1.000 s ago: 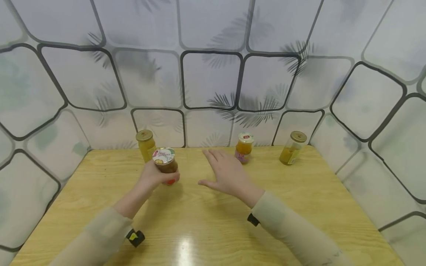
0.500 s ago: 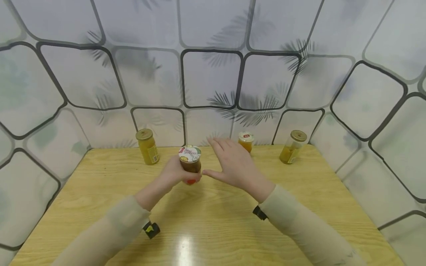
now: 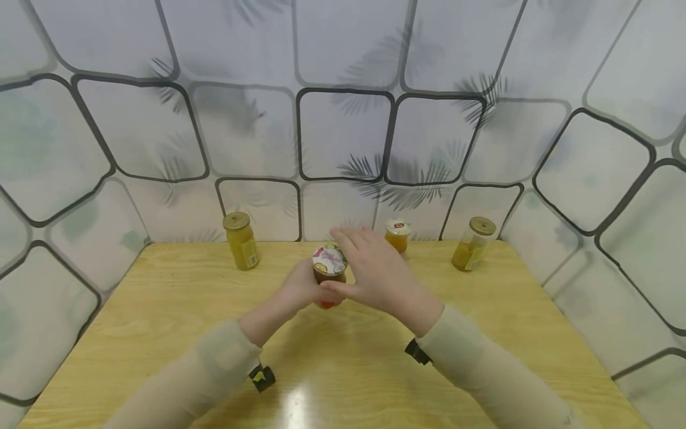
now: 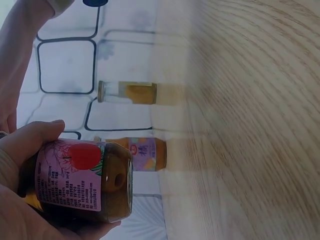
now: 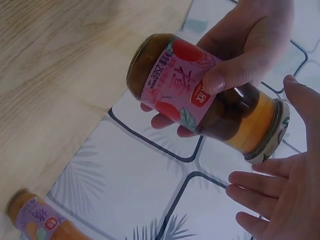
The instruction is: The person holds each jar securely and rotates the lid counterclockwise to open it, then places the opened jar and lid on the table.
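Observation:
My left hand (image 3: 300, 286) grips a glass jar of dark fruit (image 5: 235, 117) around its body, thumb across the front. The jar has a pink label (image 4: 70, 172) with red fruit on it and a patterned white lid (image 3: 329, 260). It is held up over the wooden table, roughly upright in the head view. My right hand (image 3: 382, 271) is beside the lid, its fingers spread and only slightly bent. In the right wrist view the fingertips (image 5: 255, 182) come right up to the lid's edge, with the thumb on the lid's other side.
At the table's back left stands a yellow-filled jar (image 3: 242, 244) with a gold lid. An orange jar (image 3: 396, 240) with a white lid is partly behind my right hand. A part-filled jar (image 3: 470, 247) stands back right. A patterned wall (image 3: 343, 137) closes off the back.
My left hand has carried the fruit jar rightward, from in front of the yellow jar to the right hand. The right hand has moved slightly right, and its fingers now flank the lid.

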A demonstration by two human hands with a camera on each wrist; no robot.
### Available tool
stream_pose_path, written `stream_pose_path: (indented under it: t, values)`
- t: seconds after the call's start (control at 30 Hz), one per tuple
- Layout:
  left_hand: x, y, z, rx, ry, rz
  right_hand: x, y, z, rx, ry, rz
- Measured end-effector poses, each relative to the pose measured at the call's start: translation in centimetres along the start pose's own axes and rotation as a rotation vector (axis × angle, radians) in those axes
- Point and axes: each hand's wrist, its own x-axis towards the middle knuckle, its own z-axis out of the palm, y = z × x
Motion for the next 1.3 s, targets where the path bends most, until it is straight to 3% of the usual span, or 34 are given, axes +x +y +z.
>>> stream_pose_path:
  t: [0.3, 0.5, 0.63, 0.73, 0.97, 1.1, 1.3]
  values:
    - [0.4, -0.1, 0.7, 0.097, -0.025, 0.128, -0.1, -0.2, 0.6, 0.036, -0.045, 0.013]
    - [0.5, -0.1, 1.2, 0.072, -0.016, 0.132, -0.4, -0.2, 1.0, 0.076, -0.068, 0.060]
    - [0.6, -0.3, 1.5, 0.036, -0.049, 0.128, -0.6, -0.1, 1.4, 0.170, -0.071, 0.104]
    - [0.6, -0.4, 1.6, 0.017, -0.074, 0.131, -0.8, -0.1, 1.8, 0.304, -0.073, 0.158]
    - [0.4, -0.6, 1.6, 0.077, -0.064, 0.149, -0.9, -0.3, 3.2, 0.756, -0.021, 0.302]
    - [0.5, -0.3, 1.7, 0.069, -0.052, 0.130, -0.8, -0.3, 3.7, 0.937, 0.025, 0.371]
    - [0.8, 0.2, 2.1, 0.134, -0.045, 0.137, -0.9, 0.4, 4.5, 1.159, 0.076, 0.389]
